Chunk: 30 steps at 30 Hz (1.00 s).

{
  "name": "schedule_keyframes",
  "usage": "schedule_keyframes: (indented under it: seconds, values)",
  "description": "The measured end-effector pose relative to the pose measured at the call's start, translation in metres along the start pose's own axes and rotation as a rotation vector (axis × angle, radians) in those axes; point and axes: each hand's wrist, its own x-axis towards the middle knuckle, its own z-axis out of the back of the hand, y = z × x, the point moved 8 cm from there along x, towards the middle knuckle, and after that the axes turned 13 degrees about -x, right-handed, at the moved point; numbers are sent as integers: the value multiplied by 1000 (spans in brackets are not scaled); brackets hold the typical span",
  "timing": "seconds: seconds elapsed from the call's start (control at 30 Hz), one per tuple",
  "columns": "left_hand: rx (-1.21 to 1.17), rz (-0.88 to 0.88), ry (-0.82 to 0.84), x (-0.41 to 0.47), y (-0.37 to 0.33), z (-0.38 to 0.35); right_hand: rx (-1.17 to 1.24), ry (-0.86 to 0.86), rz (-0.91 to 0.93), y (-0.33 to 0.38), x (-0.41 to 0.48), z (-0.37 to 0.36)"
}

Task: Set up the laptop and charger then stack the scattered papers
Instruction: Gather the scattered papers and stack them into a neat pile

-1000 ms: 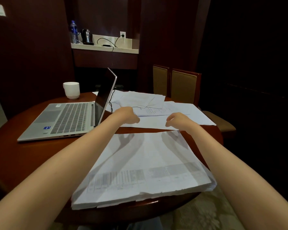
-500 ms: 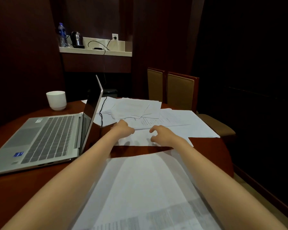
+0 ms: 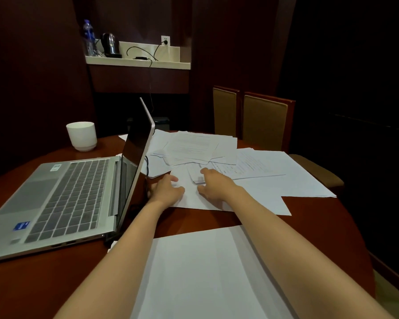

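Observation:
An open silver laptop (image 3: 62, 199) stands on the left of the round wooden table (image 3: 44, 284), its screen edge-on to me. A thin black charger cable (image 3: 150, 84) runs from a wall socket down behind the screen. Scattered white papers (image 3: 258, 171) cover the far side of the table. A squared stack of papers (image 3: 200, 272) lies near me between my forearms. My left hand (image 3: 166, 189) rests on a loose sheet beside the laptop screen, fingers spread. My right hand (image 3: 213, 184) lies flat on the same sheets, fingers touching a small printed slip.
A white mug (image 3: 81, 135) stands behind the laptop at the far left. Two padded chairs (image 3: 263, 120) stand at the table's far side. A shelf (image 3: 136, 62) on the back wall carries a kettle (image 3: 110, 45) and a water bottle (image 3: 88, 38).
Both hands have reached further out over the scattered sheets and drawn closer together, with fingers now spread on the paper. The view has shifted forward, so the near stack sits lower in the frame.

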Motion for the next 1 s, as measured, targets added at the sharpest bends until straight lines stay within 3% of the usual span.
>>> schedule_keyframes:
  seconds: [0.1,0.17,0.27,0.37,0.53,0.87,1.0]
  values:
    - [-78,-11,-8,4,1,-2,38,-15,-42,8,12,-1]
    - [-54,-28,-41,5,-1,-2,-66,-87,-72,9,15,3]
    - [135,-48,-117,2,-3,-2,-292,-136,-18,14,13,7]
    - [399,-16,-154,-2,-4,-3,-321,-159,2,9,10,13]
    - [386,48,-106,-2,-9,-6,-261,-150,-16,-5,1,23]
    - [-362,82,6,4,8,0,-47,-115,-35,-10,-25,21]
    - [-323,114,100,6,5,-9,-91,-137,-61,-5,-22,13]
